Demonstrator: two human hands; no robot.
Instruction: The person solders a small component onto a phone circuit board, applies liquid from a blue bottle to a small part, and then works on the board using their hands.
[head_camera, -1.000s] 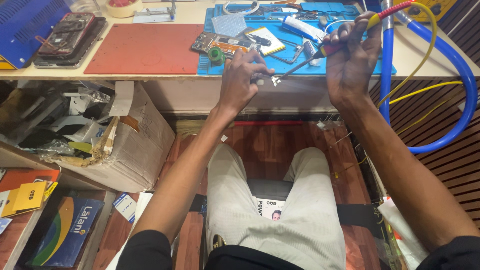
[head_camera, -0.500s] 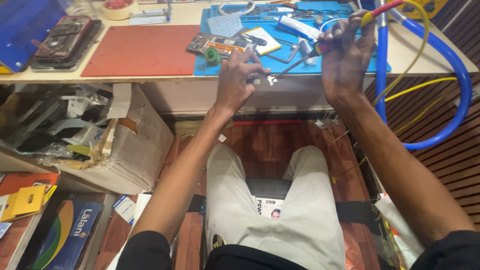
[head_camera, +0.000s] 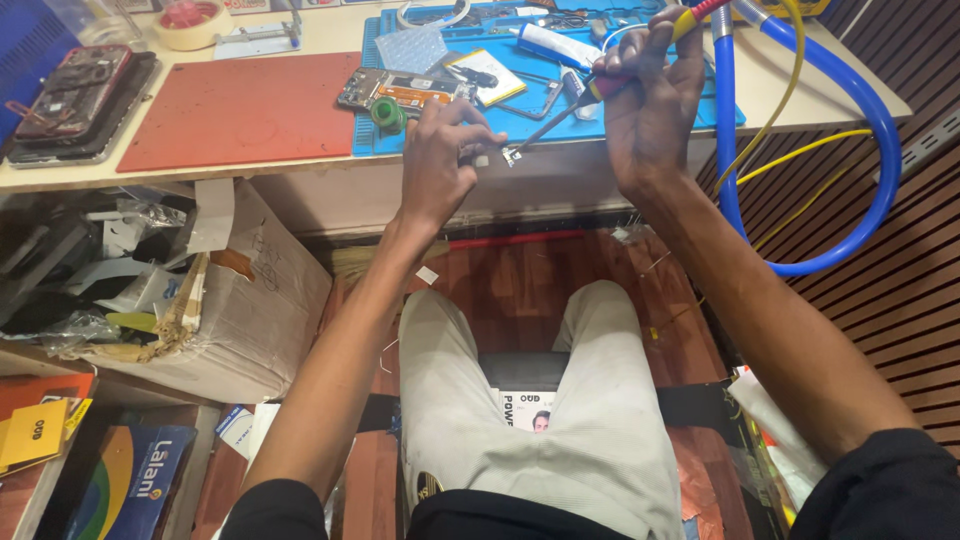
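1. Workbench is sitting cluttered at top of view; blue mat is carrying an opened phone, w/ a blue hose looping just beside the rt arm. A snag there could be jerking the tool.
2. Right hand is gripping a soldering iron, fingers clamped round its handle, tip angling down-left. It could be slipping toward the other hand's fingers.
3. Left hand is pinching a small metal part at the bench edge, over the lap; a loose pinch could be dropping it to the floor.
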